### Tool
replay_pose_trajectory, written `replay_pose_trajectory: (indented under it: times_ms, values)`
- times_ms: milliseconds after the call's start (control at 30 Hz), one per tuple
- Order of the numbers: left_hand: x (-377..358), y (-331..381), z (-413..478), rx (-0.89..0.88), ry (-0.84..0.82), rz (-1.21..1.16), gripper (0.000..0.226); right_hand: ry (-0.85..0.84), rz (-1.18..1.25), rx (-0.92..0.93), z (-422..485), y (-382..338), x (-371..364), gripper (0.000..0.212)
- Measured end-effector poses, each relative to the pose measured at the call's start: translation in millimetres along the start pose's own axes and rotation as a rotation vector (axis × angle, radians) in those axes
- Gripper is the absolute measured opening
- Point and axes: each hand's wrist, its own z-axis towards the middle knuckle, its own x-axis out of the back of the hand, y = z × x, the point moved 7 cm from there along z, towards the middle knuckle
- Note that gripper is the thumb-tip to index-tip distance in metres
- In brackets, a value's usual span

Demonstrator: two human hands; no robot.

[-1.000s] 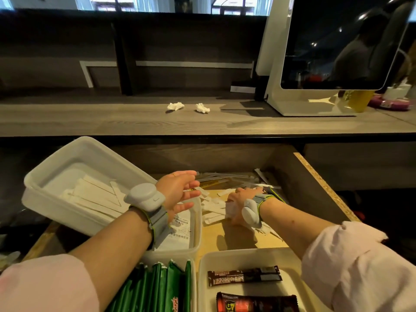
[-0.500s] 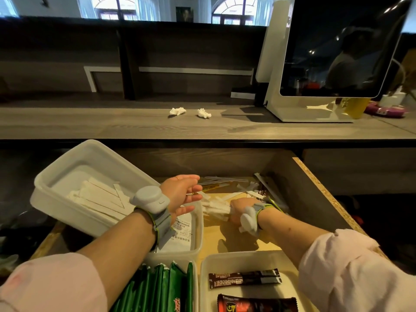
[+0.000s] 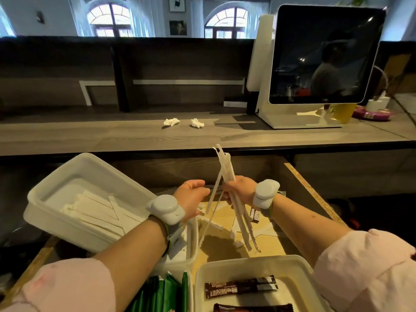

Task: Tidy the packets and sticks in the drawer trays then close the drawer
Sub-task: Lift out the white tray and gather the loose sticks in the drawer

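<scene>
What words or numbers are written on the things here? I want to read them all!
None can be read for sure.
Brown packets: white print, too small and blurred.
Green packets: a bit of red-and-white print at the bottom, cut off.
Small dark packet in the drawer: blurred.
White sticks in the right hand: plain.

Café or shop counter, point-of-sale screen (image 3: 324, 55) on wooden counter (image 3: 135, 134) beyond the gripped sticks (image 3: 226, 170), drawer (image 3: 301, 185) of sachet trays (image 3: 90, 167) below, arched windows (image 3: 108, 19) behind
</scene>
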Motion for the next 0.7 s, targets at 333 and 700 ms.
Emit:
replay_pose_trajectory:
  times_ms: [333, 700]
  values:
    - [-54.6, 1.0, 26.6, -0.144, -0.182, 0.382, 0.058, 0.058, 0.205, -0.004, -1.2, 0.3, 5.3, 0.019]
    - [-48.9, -33.0, 24.9, 0.129, 0.079, -0.453, 0.038, 0.087, 0.451, -0.118, 5.1, 24.7, -39.6, 0.040]
